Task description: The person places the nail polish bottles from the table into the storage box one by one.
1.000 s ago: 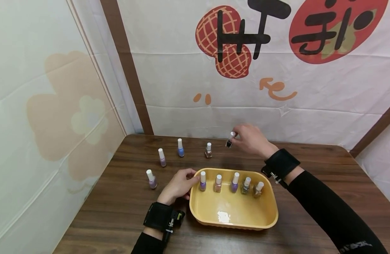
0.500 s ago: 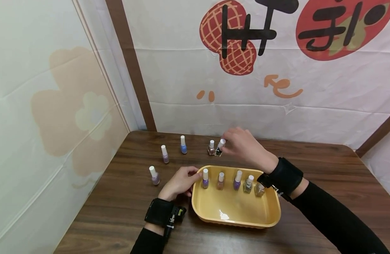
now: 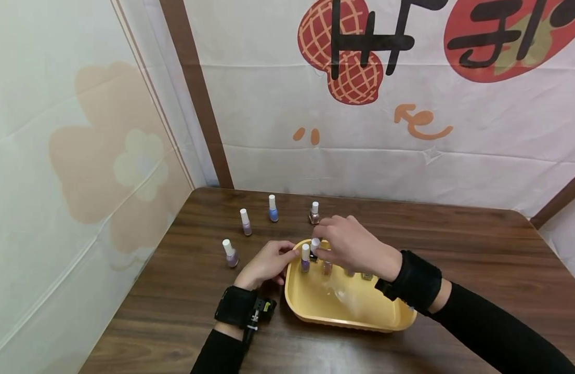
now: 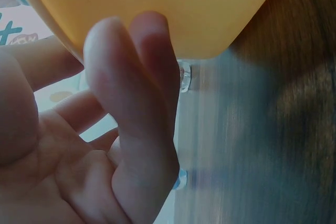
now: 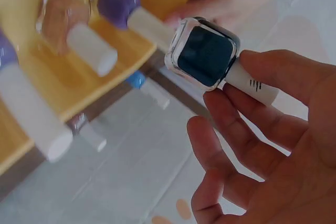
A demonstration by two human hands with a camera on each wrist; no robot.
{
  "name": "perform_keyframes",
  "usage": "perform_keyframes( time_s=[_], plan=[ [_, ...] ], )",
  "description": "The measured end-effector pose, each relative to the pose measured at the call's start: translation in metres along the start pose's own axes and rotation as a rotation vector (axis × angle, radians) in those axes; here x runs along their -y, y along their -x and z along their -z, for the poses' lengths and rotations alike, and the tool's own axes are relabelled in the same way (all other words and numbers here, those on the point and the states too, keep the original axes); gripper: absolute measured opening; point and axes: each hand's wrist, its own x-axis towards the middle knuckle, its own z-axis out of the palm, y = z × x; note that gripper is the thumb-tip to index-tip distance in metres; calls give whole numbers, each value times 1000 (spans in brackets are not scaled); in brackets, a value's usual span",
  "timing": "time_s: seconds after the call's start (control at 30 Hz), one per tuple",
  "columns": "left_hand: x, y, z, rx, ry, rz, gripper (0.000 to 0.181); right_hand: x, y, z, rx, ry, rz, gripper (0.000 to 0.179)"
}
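Observation:
My right hand (image 3: pixel 350 244) pinches a dark nail polish bottle (image 5: pixel 206 56) by its white cap, over the far left part of a yellow plastic tray (image 3: pixel 334 323). In the right wrist view the square glass body points away from the fingers. My left hand (image 3: pixel 266 265) grips the tray's left rim, with fingers against the outer wall in the left wrist view. Inside the tray, a purple polish bottle (image 3: pixel 305 259) stands by the left end and a peach one (image 5: pixel 63 19) beside it. Others in that row are partly hidden behind my right hand and wrist.
On the wooden table (image 3: pixel 175 291), two lilac polish bottles (image 3: pixel 230 254) stand left of the tray. A blue bottle (image 3: pixel 273 209) and a brownish one (image 3: pixel 314 214) stand toward the back edge. A printed cloth (image 3: pixel 269 104) hangs behind the table.
My right hand has brought the dark polish bottle from the back of the table, past the brownish bottle, toward me and over the tray. My left hand keeps its hold on the rim.

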Motion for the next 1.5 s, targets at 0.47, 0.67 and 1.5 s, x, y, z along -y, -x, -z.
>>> perform_keyframes(
  time_s=[0.47, 0.67, 1.5],
  plan=[
    [-5, 2, 2, 4, -8, -9, 27, 17, -1, -30, 148, -82, 52, 5],
    [-6, 3, 1, -4, 1, -6, 27, 22, -2, -40, 191, -96, 65, 6],
    [-2, 3, 1, 17, 4, -25, 29, 30, -6, -63, 248, -101, 60, 10]
  ],
)
